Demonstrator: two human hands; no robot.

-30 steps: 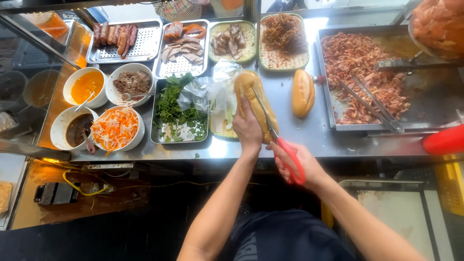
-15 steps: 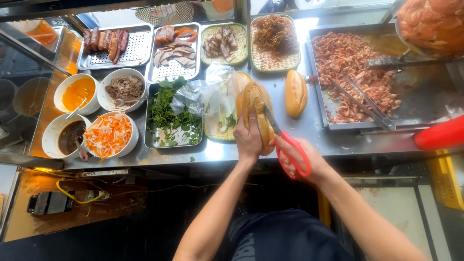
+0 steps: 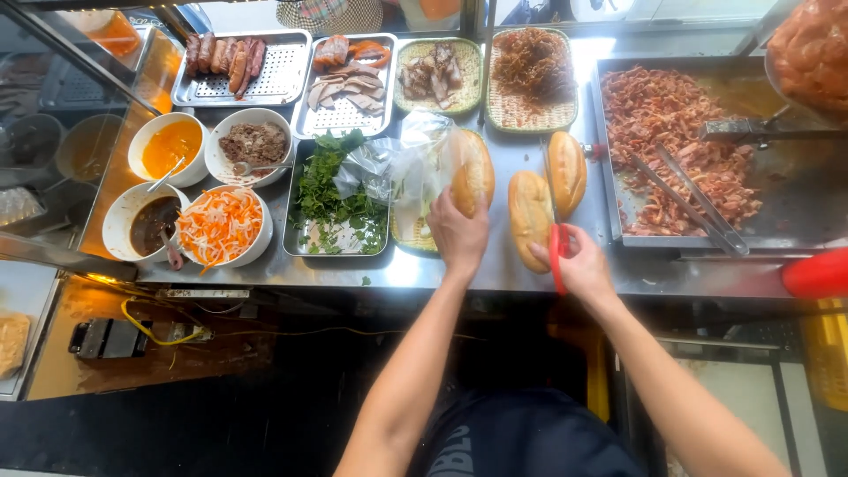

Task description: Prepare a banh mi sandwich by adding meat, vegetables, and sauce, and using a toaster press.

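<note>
My left hand (image 3: 459, 234) grips a golden bread roll (image 3: 474, 172) at the middle of the steel counter (image 3: 442, 269), next to a clear plastic bag (image 3: 406, 168). My right hand (image 3: 583, 265) holds red-handled scissors (image 3: 556, 252), with the blades pointing away from me between two more rolls. One of those rolls (image 3: 530, 208) lies just left of the scissors, touching my fingers. The other (image 3: 567, 168) lies a little further back on the right.
A big tray of shredded meat (image 3: 671, 150) with metal tongs (image 3: 698, 199) is at the right. Trays of sausages (image 3: 231, 57), sliced meat (image 3: 344, 84) and herbs (image 3: 331, 199) sit at the left. There are also bowls of orange sauce (image 3: 170, 146) and pickled carrot (image 3: 221, 225).
The scissors have come out of the roll I was holding. A roll now lies on the counter beside the scissors, and my left hand grips a roll near the bag.
</note>
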